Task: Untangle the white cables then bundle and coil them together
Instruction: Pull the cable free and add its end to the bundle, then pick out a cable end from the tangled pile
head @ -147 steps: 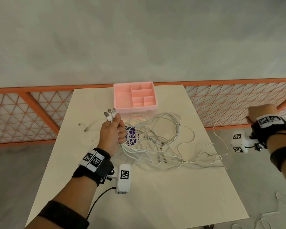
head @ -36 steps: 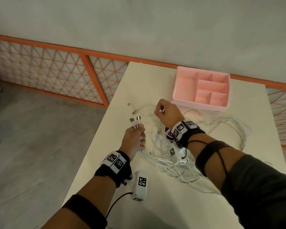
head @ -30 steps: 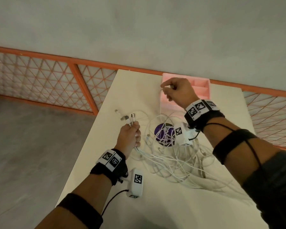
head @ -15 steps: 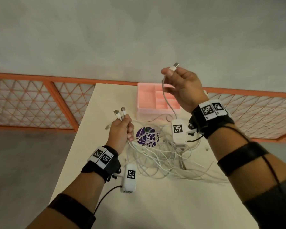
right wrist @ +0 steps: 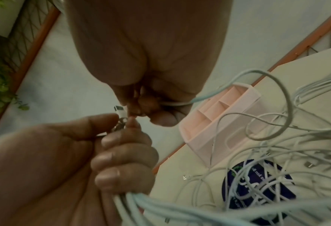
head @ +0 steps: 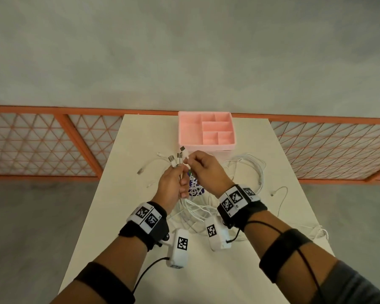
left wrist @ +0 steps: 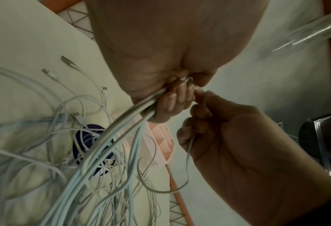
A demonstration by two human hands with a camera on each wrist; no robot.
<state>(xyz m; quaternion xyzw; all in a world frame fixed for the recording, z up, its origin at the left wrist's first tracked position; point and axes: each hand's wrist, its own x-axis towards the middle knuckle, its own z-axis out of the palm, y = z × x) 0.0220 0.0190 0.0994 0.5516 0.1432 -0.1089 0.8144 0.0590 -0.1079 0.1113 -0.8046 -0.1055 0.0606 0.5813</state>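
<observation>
A tangle of white cables (head: 208,208) lies across the middle of the cream table (head: 239,270). My left hand (head: 180,172) is held above it and grips a bunch of cable ends, with their plugs (head: 175,160) sticking up past the fingers. My right hand (head: 190,161) is right beside it and pinches one more cable just below its plug (head: 183,150), against the bunch. In the left wrist view, fingers (left wrist: 172,99) curl round the cable bunch (left wrist: 122,122). In the right wrist view, the pinched plug (right wrist: 119,110) sits between both hands.
A pink divided tray (head: 185,130) stands at the table's far edge. A purple round disc (head: 194,187) lies under the tangle. Loose cable ends lie to the left (head: 140,171) and right (head: 279,194). Orange lattice fencing (head: 42,145) runs behind.
My right hand came down from its raised position with the cable end and brought it against the bunch in my left hand. The left hand kept its grip.
</observation>
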